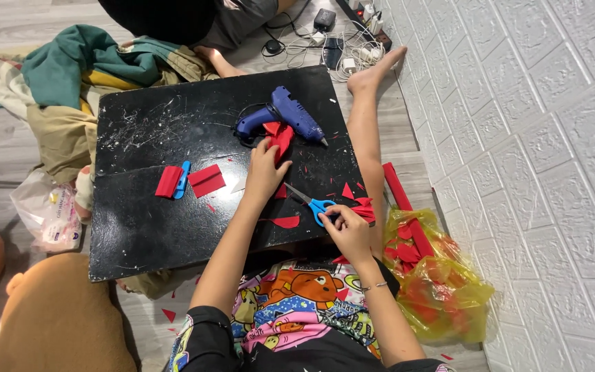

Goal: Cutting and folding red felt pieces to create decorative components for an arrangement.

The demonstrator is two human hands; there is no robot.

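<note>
A black board [173,207] lies in front of me, scattered with red paper pieces. My left hand [264,171] reaches up the board and pinches a folded red paper shape [281,136] that rests just below a blue glue gun [285,115]. My right hand [346,231] sits at the board's near right edge, with its fingers on the blue handles of a pair of scissors [313,202] lying there. Small red cut scraps [362,207] lie beside that hand. A red petal-shaped piece [286,222] lies between my two hands.
Folded red paper rectangles [206,180] and a blue clip [183,178] lie mid-board. A yellow plastic bag [439,282] of red scraps and a red roll [402,200] sit at right by a white brick-pattern wall [538,138]. Cloth [77,76] is heaped at left; cables [325,41] lie at the back.
</note>
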